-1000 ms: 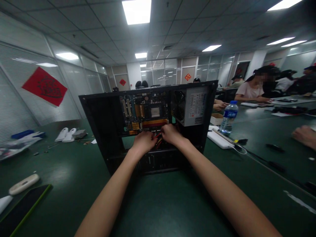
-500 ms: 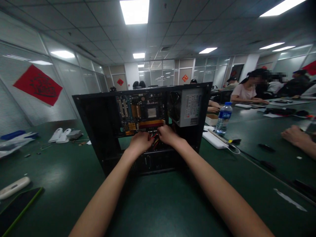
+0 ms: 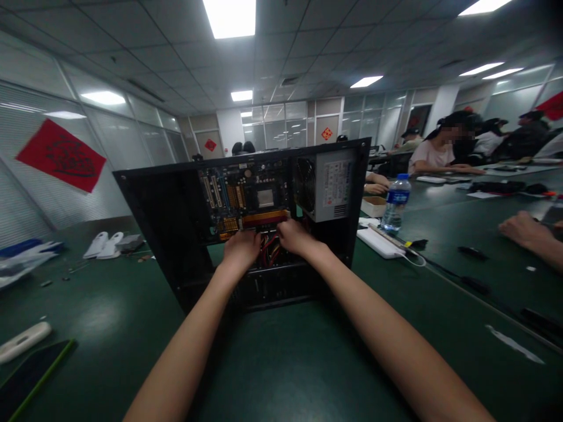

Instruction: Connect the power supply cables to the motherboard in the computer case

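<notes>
An open black computer case [image 3: 153, 228] stands on the green table with its inside facing me. Mounted in it are a motherboard [image 3: 246, 196] and, at the upper right, a grey power supply [image 3: 333, 186]. Both hands reach in at the board's lower edge. My left hand [image 3: 240, 249] is closed there; whatever its fingertips pinch is hidden. Just below the memory slots [image 3: 264, 218], my right hand [image 3: 294, 236] has its fingers curled on a bundle of red, yellow and black cables [image 3: 271, 249]. The cables loop between the two hands.
On the right are a water bottle [image 3: 397, 202], a small box [image 3: 373, 206], a white power strip [image 3: 382, 242] and a person's hand [image 3: 525, 230]. A dark green-edged pad [image 3: 33, 375] and white plastic pieces [image 3: 105, 245] lie left. Other people sit further back.
My left hand has shifted left, away from my right hand, and more of the cables shows between them. My right hand stays by the memory slots. The view has shifted slightly.
</notes>
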### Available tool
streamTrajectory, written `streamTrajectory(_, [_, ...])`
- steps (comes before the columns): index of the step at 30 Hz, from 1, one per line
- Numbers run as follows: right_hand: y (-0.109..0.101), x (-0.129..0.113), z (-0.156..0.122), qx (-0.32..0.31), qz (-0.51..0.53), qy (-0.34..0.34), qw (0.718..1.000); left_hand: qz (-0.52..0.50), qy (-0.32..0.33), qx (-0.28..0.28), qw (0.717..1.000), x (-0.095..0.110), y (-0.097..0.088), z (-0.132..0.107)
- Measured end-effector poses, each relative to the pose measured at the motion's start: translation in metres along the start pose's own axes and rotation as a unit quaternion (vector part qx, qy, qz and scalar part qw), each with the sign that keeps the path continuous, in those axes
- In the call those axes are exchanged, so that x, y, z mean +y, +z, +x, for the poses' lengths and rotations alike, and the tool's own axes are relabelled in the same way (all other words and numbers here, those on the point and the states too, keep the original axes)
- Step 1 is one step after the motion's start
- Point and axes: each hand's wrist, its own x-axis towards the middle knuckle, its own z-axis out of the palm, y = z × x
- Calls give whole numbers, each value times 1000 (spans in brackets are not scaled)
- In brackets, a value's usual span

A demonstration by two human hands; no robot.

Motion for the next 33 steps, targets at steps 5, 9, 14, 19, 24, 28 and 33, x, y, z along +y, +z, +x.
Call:
streamTrajectory(5, [-2,-3,-2,1,-3,0,1000,3,17,-17,1000,-3,4,7])
streamTrajectory(9, [-1,-3,-2,5,-1,-4,1000,12,27,-34,999,-1,4,11])
streamTrajectory(14, [-1,-2,-2,7,18,-6,1000,35,31,-35,998,4,2,11])
streamTrajectory(19, [-4,-4,-3,-4,32,-3,999,49,30,-31,998,4,1,10])
streamTrajectory(24, [-3,-4,-2,-9,32,-2,999,65,36,-39,996,6,0,10])
streamTrajectory(28, [-3,-3,-2,-3,38,-8,999,76,45,-37,995,6,1,12])
streamTrajectory(33, [-4,-4,-2,-9,41,-1,999,83,53,-28,995,5,5,14])
